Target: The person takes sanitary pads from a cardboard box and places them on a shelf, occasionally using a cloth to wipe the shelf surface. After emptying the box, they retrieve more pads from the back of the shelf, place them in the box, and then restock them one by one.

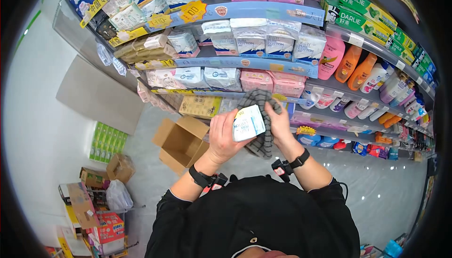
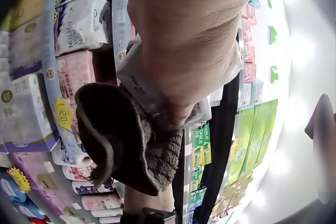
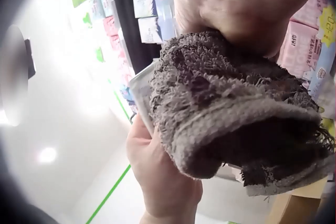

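Green boxes (image 1: pixel 365 22) on a shelf (image 1: pixel 376 52) above orange bottles (image 1: pixel 362 72) and a pink bottle (image 1: pixel 331 59), plus a white plastic bag (image 1: pixel 118 196) near a red box (image 1: pixel 108 229).

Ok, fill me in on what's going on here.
A person is at some shop shelves, left hand gripping a white pack, right hand holding a checked cloth right beside it. Similar packs stand on the shelves, and an open box sits lower down.

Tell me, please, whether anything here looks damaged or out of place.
The cloth in the right hand looks worn, with loose threads along its edge. An open box sits on the floor by the shelf, perhaps in the way. No spill shows.
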Demonstrator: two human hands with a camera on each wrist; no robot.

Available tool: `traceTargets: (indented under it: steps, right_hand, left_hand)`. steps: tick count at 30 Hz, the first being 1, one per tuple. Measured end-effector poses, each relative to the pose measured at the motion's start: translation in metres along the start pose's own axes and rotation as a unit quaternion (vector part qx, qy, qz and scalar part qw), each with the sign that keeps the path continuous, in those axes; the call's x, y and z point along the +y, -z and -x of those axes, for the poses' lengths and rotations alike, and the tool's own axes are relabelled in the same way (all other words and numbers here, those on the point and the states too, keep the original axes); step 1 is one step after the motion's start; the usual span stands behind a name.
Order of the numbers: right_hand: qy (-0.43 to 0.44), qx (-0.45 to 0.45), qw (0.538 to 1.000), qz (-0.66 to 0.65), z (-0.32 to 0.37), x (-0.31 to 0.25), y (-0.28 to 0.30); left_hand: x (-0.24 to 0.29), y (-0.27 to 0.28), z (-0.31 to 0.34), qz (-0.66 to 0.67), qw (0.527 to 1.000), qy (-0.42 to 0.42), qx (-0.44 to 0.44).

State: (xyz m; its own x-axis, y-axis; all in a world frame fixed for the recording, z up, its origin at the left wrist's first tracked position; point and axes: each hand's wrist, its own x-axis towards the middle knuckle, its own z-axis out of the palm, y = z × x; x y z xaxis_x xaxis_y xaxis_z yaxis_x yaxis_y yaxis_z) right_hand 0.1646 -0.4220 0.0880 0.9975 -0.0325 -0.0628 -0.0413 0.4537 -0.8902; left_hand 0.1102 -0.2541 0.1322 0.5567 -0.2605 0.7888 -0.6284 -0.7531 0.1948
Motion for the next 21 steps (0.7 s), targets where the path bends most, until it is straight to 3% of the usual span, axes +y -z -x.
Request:
traceTargets:
  steps: [2,4,5,6,8,9,10,11,12,13,14,16,20,21]
  right_hand:
    - [0.03,0.035,0.994,-0.094,0.006,-0.018,-0.004]
    - [0.077,-0.044,0.991,-0.103,0.02,-0.048,-0.012]
    - [0.183,-0.094,0.978,0.022,0.023,-0.049,-0.016]
    - [0.282,-0.141,0.938,0.147,0.027,-0.05,-0.023]
    - [0.396,-0.119,0.794,0.446,0.047,-0.051,-0.052]
    - [0.414,-0.059,0.796,0.438,0.045,-0.045,-0.058]
    - [0.415,-0.054,0.794,0.442,0.039,-0.036,-0.056]
    - [0.293,-0.059,0.901,0.313,0.027,-0.025,-0.052]
    - [0.157,-0.062,0.971,0.17,0.016,-0.012,-0.048]
    - [0.09,-0.056,0.992,0.072,0.005,0.002,-0.044]
    - [0.038,-0.083,0.995,-0.042,0.005,0.0,-0.047]
    - [-0.161,-0.022,0.984,-0.077,0.012,-0.013,-0.046]
    - [-0.192,-0.038,0.968,-0.156,0.016,-0.007,-0.052]
    - [-0.196,-0.086,0.957,-0.197,0.01,0.011,-0.046]
  left_hand:
    - [-0.009,0.006,-0.001,0.001,1.0,-0.002,0.019]
    - [-0.018,0.012,-0.001,-0.011,1.0,0.016,-0.001]
    - [-0.02,0.01,-0.003,-0.006,1.0,0.016,0.0]
    - [-0.021,0.007,-0.005,-0.01,1.0,0.002,0.003]
    - [-0.025,0.0,-0.005,0.051,0.999,-0.02,-0.003]
    - [-0.027,-0.004,-0.004,0.032,0.999,-0.009,0.001]
    - [-0.028,-0.007,-0.004,0.012,1.0,0.002,0.005]
    - [-0.028,-0.006,-0.008,0.016,1.0,-0.001,0.008]
    - [-0.026,-0.001,-0.011,0.042,0.999,0.001,-0.019]
    - [-0.025,0.003,-0.012,0.069,0.996,0.004,-0.048]
    - [-0.027,0.006,-0.011,0.072,0.996,0.004,-0.051]
    - [-0.031,0.008,-0.012,0.132,0.99,0.029,-0.047]
    - [-0.041,0.001,-0.008,0.278,0.946,0.162,-0.04]
    - [-0.042,0.002,-0.01,0.306,0.936,0.168,-0.039]
